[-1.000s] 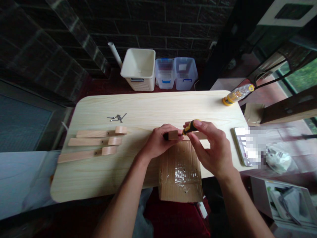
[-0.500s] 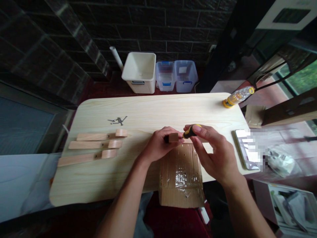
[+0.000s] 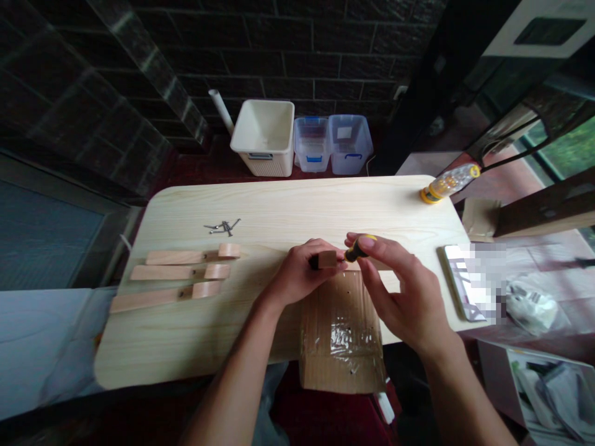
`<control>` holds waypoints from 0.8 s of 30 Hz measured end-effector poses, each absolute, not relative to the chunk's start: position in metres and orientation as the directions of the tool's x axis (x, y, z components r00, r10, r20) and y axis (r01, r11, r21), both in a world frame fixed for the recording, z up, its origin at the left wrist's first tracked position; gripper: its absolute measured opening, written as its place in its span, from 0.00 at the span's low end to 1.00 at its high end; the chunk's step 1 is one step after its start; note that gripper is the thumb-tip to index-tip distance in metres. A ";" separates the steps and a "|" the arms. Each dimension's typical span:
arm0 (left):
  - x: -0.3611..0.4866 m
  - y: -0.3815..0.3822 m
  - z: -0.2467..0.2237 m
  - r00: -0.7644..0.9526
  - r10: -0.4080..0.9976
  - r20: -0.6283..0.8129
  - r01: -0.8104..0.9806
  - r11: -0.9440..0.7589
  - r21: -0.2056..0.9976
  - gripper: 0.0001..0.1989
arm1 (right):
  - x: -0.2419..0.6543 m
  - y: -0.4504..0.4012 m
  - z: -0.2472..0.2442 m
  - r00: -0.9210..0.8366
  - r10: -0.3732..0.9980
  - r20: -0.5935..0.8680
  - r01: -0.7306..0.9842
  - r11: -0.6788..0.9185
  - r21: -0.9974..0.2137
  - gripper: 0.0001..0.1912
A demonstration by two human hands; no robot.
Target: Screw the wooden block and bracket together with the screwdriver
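Observation:
My left hand [image 3: 300,269] is closed round a wooden piece [image 3: 327,259] above the back end of a taped cardboard piece [image 3: 344,328]. Between the fingers and thumb of my right hand [image 3: 402,272] is a yellow and black screwdriver [image 3: 357,249]. Its tip points left, at the wood beside my left fingertips; the exact contact is too small to make out. A pale wooden strip [image 3: 372,265] runs partly hidden behind my right hand.
Three wooden pieces with curved ends [image 3: 174,257] lie at the table's left. Several screws [image 3: 225,228] lie behind them. A clear bottle [image 3: 450,183] stands back right, a tablet-like device [image 3: 460,282] lies right. Bins [image 3: 263,133] stand beyond the table [image 3: 297,204].
The whole view has shifted slightly. Both hands keep nearly the same pose, with the screwdriver still at the wooden piece.

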State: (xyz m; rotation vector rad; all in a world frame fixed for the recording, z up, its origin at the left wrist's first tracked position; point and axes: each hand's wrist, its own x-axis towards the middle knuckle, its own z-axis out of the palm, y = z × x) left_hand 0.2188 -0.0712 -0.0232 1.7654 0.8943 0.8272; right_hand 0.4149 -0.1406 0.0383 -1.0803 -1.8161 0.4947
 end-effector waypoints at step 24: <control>0.219 -0.073 -0.025 0.483 0.869 0.107 0.192 -0.224 0.955 0.06 | 0.416 -0.137 0.037 -0.162 0.837 0.523 0.495 0.527 -0.691 0.35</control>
